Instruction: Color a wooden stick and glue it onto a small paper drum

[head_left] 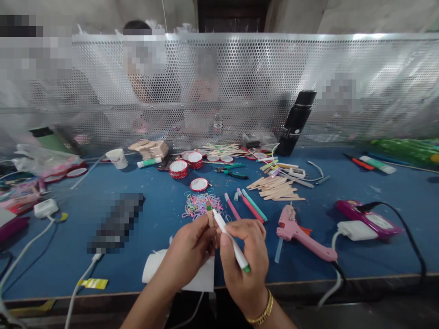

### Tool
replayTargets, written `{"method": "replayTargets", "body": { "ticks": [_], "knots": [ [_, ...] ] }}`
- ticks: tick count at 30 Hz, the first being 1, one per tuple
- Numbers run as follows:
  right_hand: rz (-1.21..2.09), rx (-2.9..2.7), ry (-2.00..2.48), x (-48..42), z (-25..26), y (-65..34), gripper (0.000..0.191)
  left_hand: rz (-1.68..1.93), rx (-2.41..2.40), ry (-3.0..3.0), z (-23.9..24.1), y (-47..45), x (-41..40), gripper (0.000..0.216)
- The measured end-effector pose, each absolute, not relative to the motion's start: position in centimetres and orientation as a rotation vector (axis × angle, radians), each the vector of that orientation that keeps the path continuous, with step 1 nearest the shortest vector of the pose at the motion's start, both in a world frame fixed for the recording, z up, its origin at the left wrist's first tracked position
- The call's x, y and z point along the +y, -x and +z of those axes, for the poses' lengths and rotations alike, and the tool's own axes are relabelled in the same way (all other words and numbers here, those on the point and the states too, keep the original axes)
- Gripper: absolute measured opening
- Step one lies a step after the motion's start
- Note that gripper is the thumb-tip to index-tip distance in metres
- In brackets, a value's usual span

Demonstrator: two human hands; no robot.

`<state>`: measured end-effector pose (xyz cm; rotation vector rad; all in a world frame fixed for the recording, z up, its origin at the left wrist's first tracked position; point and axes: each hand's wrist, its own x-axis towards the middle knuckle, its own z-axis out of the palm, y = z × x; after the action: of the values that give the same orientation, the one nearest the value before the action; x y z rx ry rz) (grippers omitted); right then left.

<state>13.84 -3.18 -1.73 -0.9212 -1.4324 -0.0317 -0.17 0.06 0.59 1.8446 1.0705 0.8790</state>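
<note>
Left hand [190, 242] pinching stick [210, 221] upright above desk [161, 201], seemingly for steadiness; right hand [252, 253], fingers gripping marker [239, 256] pen-fashion, probably for control, tip right by stick's green patch [208, 208]!

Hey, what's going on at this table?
A person holds a stick in the left hand and a white marker in the right hand. The marker's tip is right by the stick, which has a green patch near the top. Bands lie heaped just beyond; a glue gun lies to the right.
</note>
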Motion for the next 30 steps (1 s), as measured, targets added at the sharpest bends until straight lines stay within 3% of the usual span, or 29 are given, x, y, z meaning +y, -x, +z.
{"method": "replayTargets", "body": {
  "ticks": [30],
  "knots": [
    [-0.005, -1.479, 0.93, -3.34, -1.63, -13.75, 0.011, 0.888, 1.095, -1.852, 0.58, 0.08, 0.21, 0.023]
  ]
}}
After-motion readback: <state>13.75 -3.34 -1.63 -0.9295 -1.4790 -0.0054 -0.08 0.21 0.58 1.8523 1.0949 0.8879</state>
